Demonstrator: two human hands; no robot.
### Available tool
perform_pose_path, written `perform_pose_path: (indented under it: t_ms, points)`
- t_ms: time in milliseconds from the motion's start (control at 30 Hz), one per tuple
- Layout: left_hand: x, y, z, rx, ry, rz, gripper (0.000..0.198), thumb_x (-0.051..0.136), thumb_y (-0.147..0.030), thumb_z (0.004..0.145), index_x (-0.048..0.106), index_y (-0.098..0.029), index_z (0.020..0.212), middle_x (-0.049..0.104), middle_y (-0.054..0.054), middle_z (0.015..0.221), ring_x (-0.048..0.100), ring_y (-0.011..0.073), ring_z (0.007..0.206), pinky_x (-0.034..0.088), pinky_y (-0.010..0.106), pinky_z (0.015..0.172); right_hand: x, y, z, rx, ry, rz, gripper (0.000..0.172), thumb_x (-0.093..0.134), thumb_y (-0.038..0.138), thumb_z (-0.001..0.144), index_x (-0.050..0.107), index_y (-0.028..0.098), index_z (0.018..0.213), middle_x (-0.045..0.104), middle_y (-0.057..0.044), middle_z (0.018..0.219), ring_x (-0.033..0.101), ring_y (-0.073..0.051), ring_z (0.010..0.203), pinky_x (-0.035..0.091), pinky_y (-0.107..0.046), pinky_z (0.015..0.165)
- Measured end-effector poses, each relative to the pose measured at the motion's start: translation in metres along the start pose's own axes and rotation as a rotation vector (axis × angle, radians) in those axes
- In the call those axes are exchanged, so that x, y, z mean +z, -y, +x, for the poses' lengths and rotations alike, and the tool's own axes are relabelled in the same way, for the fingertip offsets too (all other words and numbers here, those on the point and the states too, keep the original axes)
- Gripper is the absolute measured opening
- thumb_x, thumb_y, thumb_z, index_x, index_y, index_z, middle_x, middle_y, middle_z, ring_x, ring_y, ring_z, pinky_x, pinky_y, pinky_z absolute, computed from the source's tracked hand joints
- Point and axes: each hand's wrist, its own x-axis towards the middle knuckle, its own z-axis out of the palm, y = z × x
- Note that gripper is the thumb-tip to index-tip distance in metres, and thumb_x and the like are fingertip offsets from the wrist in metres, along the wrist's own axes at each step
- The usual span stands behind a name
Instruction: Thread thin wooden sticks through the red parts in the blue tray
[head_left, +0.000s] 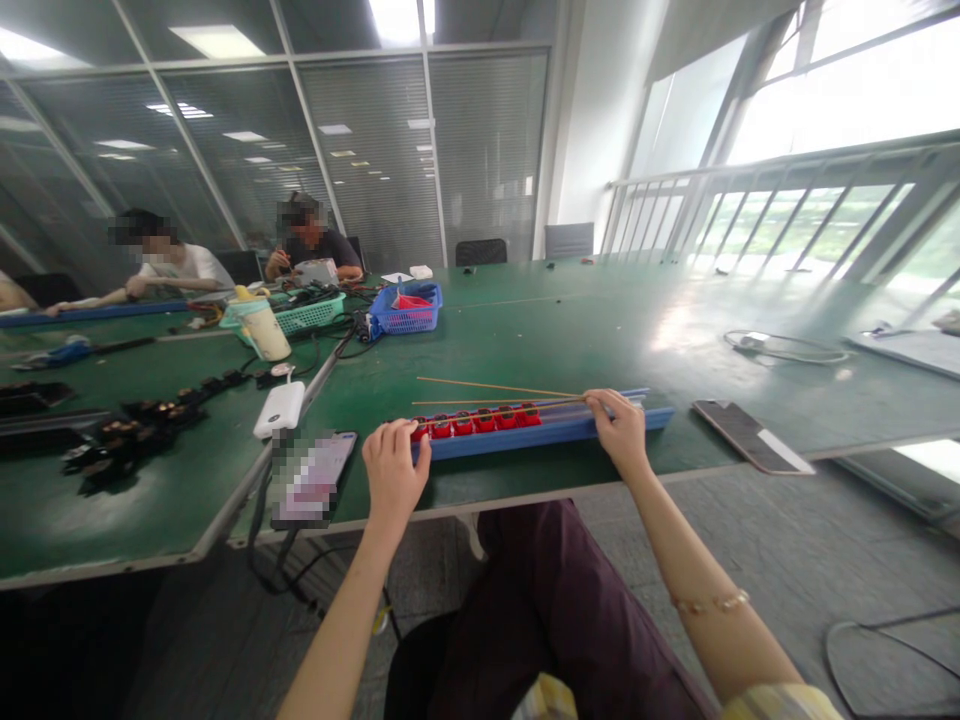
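Observation:
A long blue rail (570, 428) lies along the near edge of the green table (570, 330), with a row of several small red parts (480, 420) seated in its left half. My left hand (394, 470) is closed on the rail's left end, fingers curled over the first red part. My right hand (619, 425) pinches the end of a thin wooden stick (495, 403) that lies over the red parts. A second thin stick (495, 386) lies on the table just behind.
A phone (752, 436) lies right of the rail, another phone (315, 480) and a white power bank (279, 408) to the left. Blue basket (406, 308), green basket (307, 312) and a cup (266, 328) stand behind. Two people work at far left. Black parts (135, 430) cover the left table.

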Motion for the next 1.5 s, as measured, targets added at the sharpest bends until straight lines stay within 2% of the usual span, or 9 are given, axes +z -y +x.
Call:
perform_pose_path:
  t_ms: [233, 567, 733, 1500]
  points:
    - [0.0000, 0.0004, 0.0002, -0.011, 0.004, -0.011, 0.023, 0.052, -0.033, 0.092, 0.061, -0.018, 0.107, 0.066, 0.011, 0.113, 0.052, 0.0286, 0.111, 0.038, 0.044, 0.099, -0.0031, 0.0036, 0.0021, 0.004, -0.085, 0.021, 0.025, 0.048, 0.033, 0.095, 0.070, 0.022, 0.087, 0.073, -0.008, 0.090, 0.066, -0.025, 0.089, 0.050, -0.039, 0.085]
    - [-0.0010, -0.0013, -0.0001, -0.016, 0.020, 0.043, 0.031, 0.051, -0.035, 0.094, 0.058, -0.014, 0.116, 0.066, 0.012, 0.112, 0.052, 0.0290, 0.111, 0.038, 0.042, 0.099, -0.0003, 0.0001, 0.0034, -0.079, -0.027, 0.050, 0.023, 0.051, 0.031, 0.096, 0.070, 0.022, 0.087, 0.073, -0.006, 0.089, 0.063, -0.024, 0.090, 0.049, -0.039, 0.086]
    - [-0.0007, -0.0013, 0.0001, 0.003, 0.024, 0.065, 0.036, 0.050, -0.034, 0.094, 0.058, -0.016, 0.125, 0.065, 0.011, 0.116, 0.052, 0.0288, 0.113, 0.037, 0.043, 0.100, -0.0003, 0.0005, 0.0041, -0.084, -0.020, 0.059, 0.023, 0.051, 0.031, 0.096, 0.070, 0.023, 0.087, 0.072, -0.006, 0.089, 0.064, -0.024, 0.090, 0.049, -0.040, 0.087]
    - [-0.0014, -0.0017, 0.0010, 0.007, 0.021, 0.048, 0.033, 0.051, -0.034, 0.094, 0.064, -0.018, 0.120, 0.065, 0.011, 0.111, 0.052, 0.0284, 0.110, 0.038, 0.043, 0.098, 0.0006, -0.0011, 0.0040, -0.093, -0.004, 0.027, 0.025, 0.049, 0.032, 0.097, 0.069, 0.023, 0.086, 0.072, -0.006, 0.088, 0.063, -0.025, 0.088, 0.049, -0.040, 0.084]
